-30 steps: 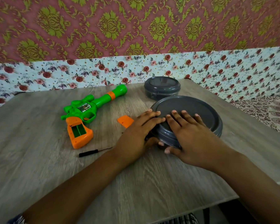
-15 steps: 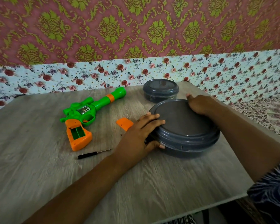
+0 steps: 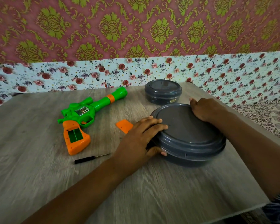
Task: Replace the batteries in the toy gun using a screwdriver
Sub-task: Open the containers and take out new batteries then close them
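You are gripping the large round grey plastic container (image 3: pixel 187 135) near the table's (image 3: pixel 39 183) right edge: your left hand (image 3: pixel 142 135) is clasping its near-left rim, your right hand (image 3: pixel 204 109) its far rim. The green and orange plastic toy gun (image 3: pixel 86 117) is lying toward the far left, with the thin black-handled screwdriver (image 3: pixel 90 158) just beside its grip.

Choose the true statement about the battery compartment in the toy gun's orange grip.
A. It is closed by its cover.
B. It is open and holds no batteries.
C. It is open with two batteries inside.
B: the toy gun shows an empty green battery compartment; the orange cover lies apart on the table.
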The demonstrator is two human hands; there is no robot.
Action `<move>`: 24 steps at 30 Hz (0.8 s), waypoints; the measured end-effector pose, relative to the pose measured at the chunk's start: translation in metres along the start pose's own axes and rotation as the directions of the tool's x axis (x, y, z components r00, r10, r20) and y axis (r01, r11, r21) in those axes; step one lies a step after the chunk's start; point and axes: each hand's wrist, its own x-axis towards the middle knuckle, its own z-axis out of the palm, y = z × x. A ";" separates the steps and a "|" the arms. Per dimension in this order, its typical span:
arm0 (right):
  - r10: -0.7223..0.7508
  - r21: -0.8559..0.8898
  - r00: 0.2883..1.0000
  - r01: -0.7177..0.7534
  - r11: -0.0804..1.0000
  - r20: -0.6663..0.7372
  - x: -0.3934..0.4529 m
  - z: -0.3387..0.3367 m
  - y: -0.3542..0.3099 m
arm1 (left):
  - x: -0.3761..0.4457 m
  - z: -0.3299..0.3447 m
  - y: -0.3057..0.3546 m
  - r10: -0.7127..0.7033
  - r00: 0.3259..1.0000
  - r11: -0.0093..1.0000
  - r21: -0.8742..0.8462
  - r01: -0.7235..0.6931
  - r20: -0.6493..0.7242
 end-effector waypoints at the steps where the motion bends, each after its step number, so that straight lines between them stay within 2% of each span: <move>1: -0.003 -0.015 1.000 0.003 1.000 -0.001 0.000 0.001 0.001 | 0.000 0.001 0.000 -0.002 1.000 1.000 -0.004 0.002 0.002; 6: -0.034 -0.082 0.998 0.029 0.996 -0.054 -0.004 -0.003 0.002 | -0.003 0.002 0.001 -0.016 1.000 1.000 0.003 0.016 0.009; 9: -0.112 -0.141 0.984 0.092 0.986 -0.141 -0.020 -0.012 0.000 | -0.005 -0.002 0.007 -0.034 0.998 0.998 0.049 0.031 0.061; 13: -0.314 -0.140 0.912 0.285 0.948 -0.264 -0.071 -0.022 -0.015 | -0.010 -0.012 0.014 -0.117 0.975 0.990 0.098 0.100 0.188; 17: -0.434 -0.105 0.876 0.422 0.901 -0.208 -0.118 -0.009 -0.031 | -0.002 -0.020 0.022 -0.183 0.963 0.980 0.120 0.162 0.196; 19: -0.439 -0.084 0.878 0.431 0.899 -0.190 -0.119 -0.001 -0.031 | 0.009 -0.018 0.026 -0.187 0.962 0.976 0.145 0.160 0.196; 24: -0.379 -0.074 0.880 0.374 0.925 -0.285 -0.084 0.007 -0.006 | 0.044 -0.001 0.037 -0.224 0.939 0.964 0.199 0.175 0.260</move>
